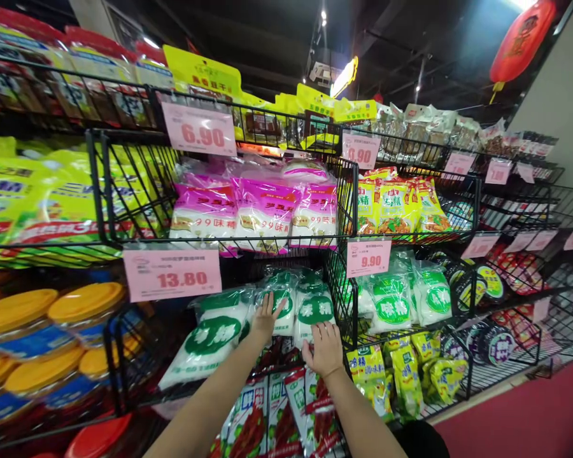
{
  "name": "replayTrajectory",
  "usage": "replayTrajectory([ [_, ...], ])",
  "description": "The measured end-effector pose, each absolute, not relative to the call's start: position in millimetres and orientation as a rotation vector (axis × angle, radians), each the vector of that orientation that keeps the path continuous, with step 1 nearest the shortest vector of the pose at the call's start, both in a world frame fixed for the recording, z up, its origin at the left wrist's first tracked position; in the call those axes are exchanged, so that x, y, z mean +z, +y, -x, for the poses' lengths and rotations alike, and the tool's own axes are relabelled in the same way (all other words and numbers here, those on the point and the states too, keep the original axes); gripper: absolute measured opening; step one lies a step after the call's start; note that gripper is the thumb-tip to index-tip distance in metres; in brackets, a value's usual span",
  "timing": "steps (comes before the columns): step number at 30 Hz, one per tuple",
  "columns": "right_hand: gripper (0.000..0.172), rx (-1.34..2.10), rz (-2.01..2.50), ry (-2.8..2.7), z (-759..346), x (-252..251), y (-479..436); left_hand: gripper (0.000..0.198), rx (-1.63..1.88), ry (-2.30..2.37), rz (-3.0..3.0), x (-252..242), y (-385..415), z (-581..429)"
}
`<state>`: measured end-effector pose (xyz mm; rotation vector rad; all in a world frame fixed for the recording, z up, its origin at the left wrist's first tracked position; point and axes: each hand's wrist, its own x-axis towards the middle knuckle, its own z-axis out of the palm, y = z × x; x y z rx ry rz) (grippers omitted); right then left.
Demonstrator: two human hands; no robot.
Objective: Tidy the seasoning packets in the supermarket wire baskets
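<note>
My left hand [266, 318] lies against the front of a clear bag of MSG [282, 304] with a green label, its fingers stretched and spread. Lower and to the right, my right hand [323, 350] is on the bottom part of another MSG bag [314, 308]; its fingers are bent over the bag and the thumb is at the left side. To the left of my hands, a larger white bag with a green oval label [210, 337] leans in the same wire basket. Both gripped or touched bags stand upright side by side.
Pink bags [267, 207] fill the basket above, behind a price tag [174, 275]. Red-and-white packets [281, 413] hang below my hands. Yellow-lidded jars [19, 312] stand at left. A black wire divider [341, 299] separates more green-labelled bags [391, 302] at right.
</note>
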<state>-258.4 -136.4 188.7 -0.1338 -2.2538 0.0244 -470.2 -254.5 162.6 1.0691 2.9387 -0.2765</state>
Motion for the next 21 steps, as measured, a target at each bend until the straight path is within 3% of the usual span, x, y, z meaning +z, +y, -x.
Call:
replayTrajectory([
  [9,0.031,0.004,0.131,-2.28,258,189,-135,0.13,-0.115,2.879,-1.295,197,-260,481],
  [14,0.029,0.011,0.113,-2.25,258,191,-135,0.109,0.058,2.697,-1.35,222,-283,480],
  [21,0.025,0.0,0.077,-2.265,258,191,-134,0.092,0.123,2.606,-1.398,208,-296,436],
])
